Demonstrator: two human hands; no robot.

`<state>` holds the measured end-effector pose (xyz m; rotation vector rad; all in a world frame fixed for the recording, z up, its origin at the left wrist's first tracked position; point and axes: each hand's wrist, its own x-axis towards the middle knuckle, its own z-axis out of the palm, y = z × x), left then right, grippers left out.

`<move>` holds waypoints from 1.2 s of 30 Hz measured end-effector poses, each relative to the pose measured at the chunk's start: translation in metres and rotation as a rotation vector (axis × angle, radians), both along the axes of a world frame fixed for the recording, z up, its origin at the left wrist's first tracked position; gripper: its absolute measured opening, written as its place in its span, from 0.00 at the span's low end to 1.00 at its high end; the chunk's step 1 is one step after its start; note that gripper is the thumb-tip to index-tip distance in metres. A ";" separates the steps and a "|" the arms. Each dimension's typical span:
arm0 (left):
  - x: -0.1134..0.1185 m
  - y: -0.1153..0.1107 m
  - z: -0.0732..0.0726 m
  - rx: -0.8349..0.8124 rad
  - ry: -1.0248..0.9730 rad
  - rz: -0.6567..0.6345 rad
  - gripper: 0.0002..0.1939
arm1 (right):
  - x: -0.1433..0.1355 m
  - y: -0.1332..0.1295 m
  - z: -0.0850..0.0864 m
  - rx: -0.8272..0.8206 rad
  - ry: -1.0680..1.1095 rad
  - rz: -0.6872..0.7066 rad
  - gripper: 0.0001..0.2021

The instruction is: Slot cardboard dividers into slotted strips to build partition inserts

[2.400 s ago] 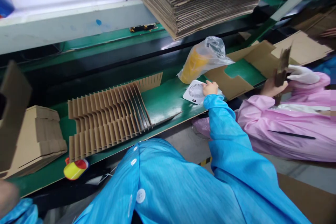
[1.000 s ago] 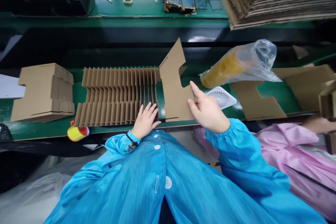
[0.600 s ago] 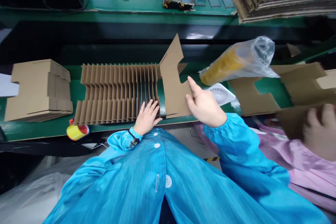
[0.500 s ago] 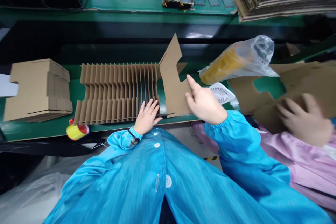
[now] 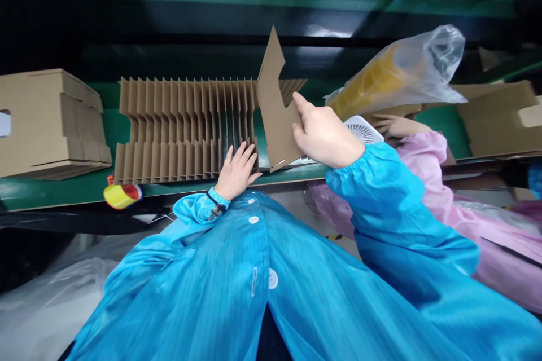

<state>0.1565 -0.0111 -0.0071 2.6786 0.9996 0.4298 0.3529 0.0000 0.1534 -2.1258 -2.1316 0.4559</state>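
A slotted cardboard divider grid [image 5: 178, 130], made of several upright notched sheets in a row, stands on the green bench in front of me. My left hand [image 5: 237, 172] rests with spread fingers on its near right corner. To the right of the grid, my right hand [image 5: 328, 130] grips the right edge of an upright cardboard divider sheet [image 5: 273, 118] with a notch in it. The sheet is tilted and stands close to the grid's right end. Slotted strips [image 5: 292, 90] show behind it.
At the left is a stack of cardboard sheets [image 5: 34, 124]. A red and yellow roll [image 5: 122, 194] hangs near the bench edge. On the right lie a bagged yellow roll [image 5: 385, 79], a white fan [image 5: 363, 130] and cardboard. A co-worker's hand [image 5: 398, 126] in a pink sleeve reaches in there.
My view has tipped down slightly. The sheet in my right hand has shifted a little and looks narrower. The co-worker's pink-sleeved arm has moved left, towards the fan.
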 end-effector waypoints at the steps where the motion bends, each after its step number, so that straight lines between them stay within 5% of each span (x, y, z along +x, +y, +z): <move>1: 0.000 0.000 0.000 -0.003 0.001 0.000 0.24 | -0.001 0.000 -0.002 -0.001 0.007 0.006 0.33; 15: 0.001 0.000 0.004 -0.034 0.018 -0.007 0.20 | -0.028 -0.004 -0.014 -0.085 -0.020 -0.027 0.34; 29: 0.000 0.000 0.004 0.010 0.026 -0.027 0.17 | -0.048 -0.012 -0.096 -0.312 -0.241 -0.022 0.31; 36: 0.004 -0.004 0.001 -0.008 0.014 -0.028 0.17 | -0.041 -0.004 -0.096 -0.292 -0.291 -0.004 0.28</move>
